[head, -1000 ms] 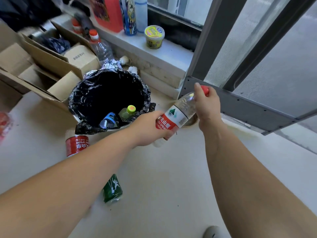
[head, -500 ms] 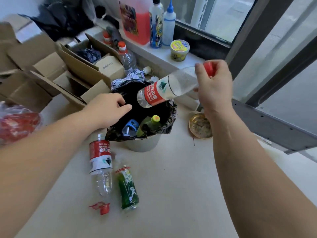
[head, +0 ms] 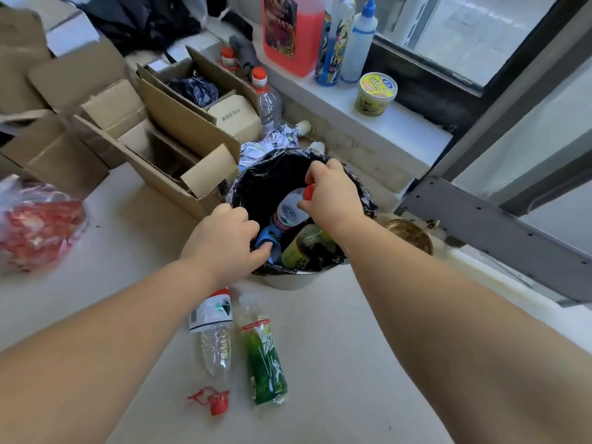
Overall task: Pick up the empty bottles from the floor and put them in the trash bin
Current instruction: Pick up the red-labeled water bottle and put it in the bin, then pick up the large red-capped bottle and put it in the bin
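My right hand (head: 333,193) grips a clear water bottle (head: 290,213) by its red-capped neck, base down inside the trash bin (head: 288,280), which is lined with a black bag. My left hand (head: 224,241) rests on the bin's near left rim, fingers curled over the bag's edge, touching a blue-labelled bottle (head: 266,240) inside. A green-labelled bottle (head: 301,248) also lies in the bin. On the floor in front of the bin lie a clear bottle with a red and white label (head: 213,331) and a green bottle (head: 264,357).
A loose red cap (head: 214,402) lies on the floor near the two bottles. Open cardboard boxes (head: 153,136) stand left of the bin. A red plastic bag (head: 35,225) sits at far left. A brass dish (head: 410,235) is right of the bin. Bottles and a cup stand on the sill.
My right hand has lowered the water bottle from above the bin into it. My left hand has moved from beside the bin onto its rim.
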